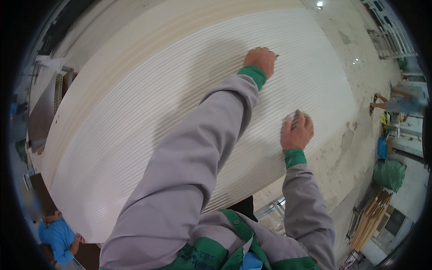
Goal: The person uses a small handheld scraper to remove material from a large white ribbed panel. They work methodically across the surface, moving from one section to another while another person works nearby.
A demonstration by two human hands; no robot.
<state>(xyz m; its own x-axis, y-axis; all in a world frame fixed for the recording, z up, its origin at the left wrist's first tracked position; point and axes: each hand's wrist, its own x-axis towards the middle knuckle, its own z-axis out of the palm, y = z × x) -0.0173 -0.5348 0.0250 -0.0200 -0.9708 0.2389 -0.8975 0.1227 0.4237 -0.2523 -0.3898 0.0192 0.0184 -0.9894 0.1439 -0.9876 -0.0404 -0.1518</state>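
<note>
A large white panel [135, 112] with fine parallel ridges fills the middle of the view. My left hand [261, 61] is stretched far across it, closed, with its knuckles up. A small dark tip shows beside its fingers; whatever it belongs to is hidden in the grip. Nearer the panel's right-hand edge, my right hand [298, 132] is bent at the fingers over the ridges. Between thumb and fingers shows a dark, striped patch, too small to identify. Both forearms are in grey sleeves with green cuffs.
Another person in blue [58, 236] is by the panel's lower left corner. A second person [400, 103] appears at the far right. Along the right side lie a green bundle [389, 174] and stacked brown boards [371, 218]. A metal rack [382, 31] stands at the upper right.
</note>
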